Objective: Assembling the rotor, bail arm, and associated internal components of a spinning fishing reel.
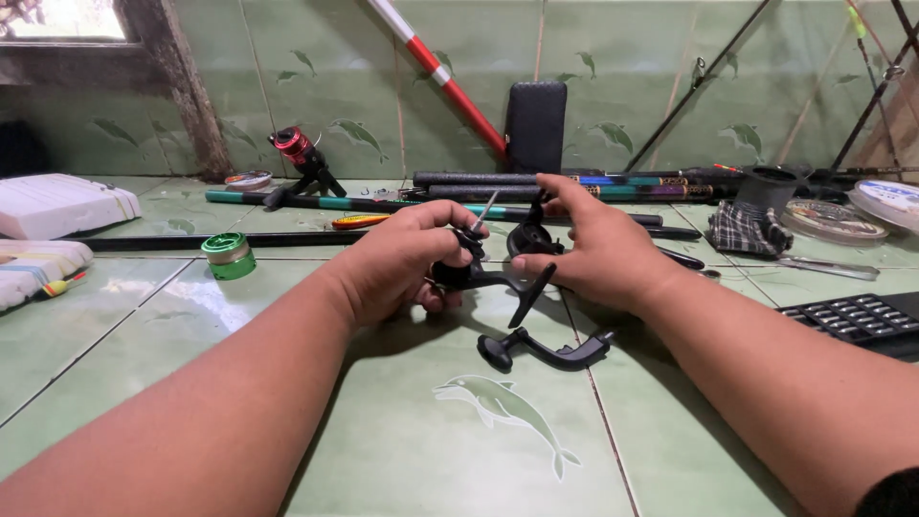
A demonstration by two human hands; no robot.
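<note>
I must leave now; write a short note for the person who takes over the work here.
Left hand: grips the black fishing reel body, bare metal shaft pointing up.
Right hand: holds the reel's black rotor part.
Black crank handle: already off, lying on the green tiled floor below the hands.
Green metal spool: off, standing on the floor to the left.
Left: reel still in pieces.

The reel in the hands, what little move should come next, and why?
Probably set the black reel body steady in the left hand and reach the right hand down for the handle. The handle lies loose on the floor tile just below the hands, apart from the reel, and a bare shaft sticks up.
</note>
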